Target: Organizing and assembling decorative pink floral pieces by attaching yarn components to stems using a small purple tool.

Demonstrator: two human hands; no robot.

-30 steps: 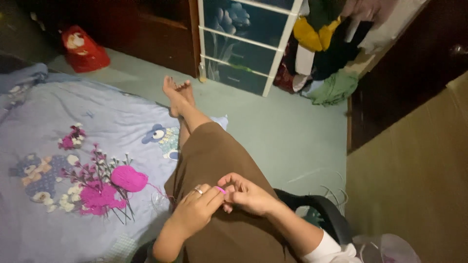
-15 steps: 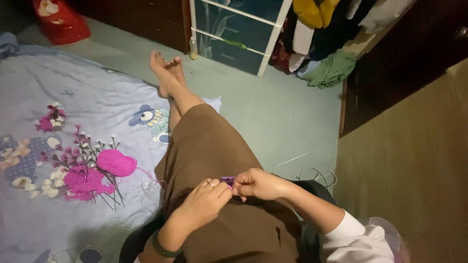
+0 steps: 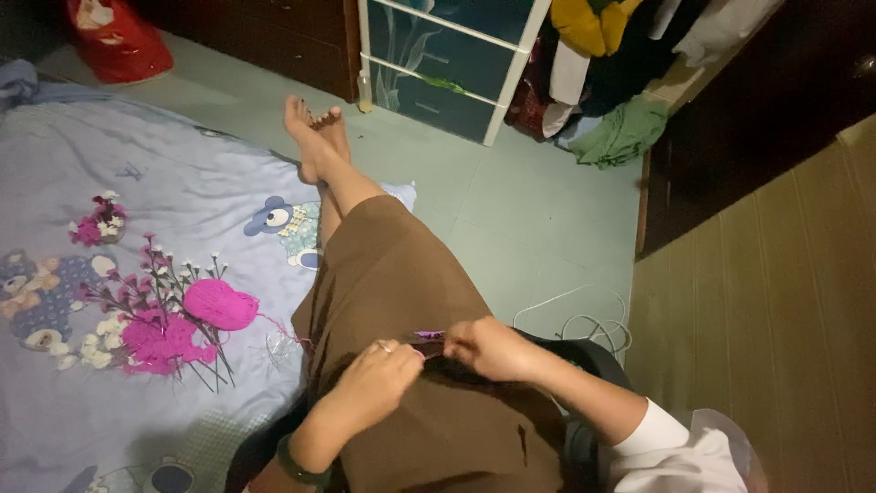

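Over our lap, our left hand [image 3: 379, 374] and right hand [image 3: 488, 349] sit close together, both pinched on a small purple crochet piece [image 3: 429, 336]. It looks light, soft and floppy; we judge its edge the best grip. The pink yarn ball [image 3: 221, 304] lies left on the bedsheet [image 3: 182, 173].

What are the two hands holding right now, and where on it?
Both hands, left hand and right hand, pinch a small purple crocheted piece between them at its two ends, above the lap.
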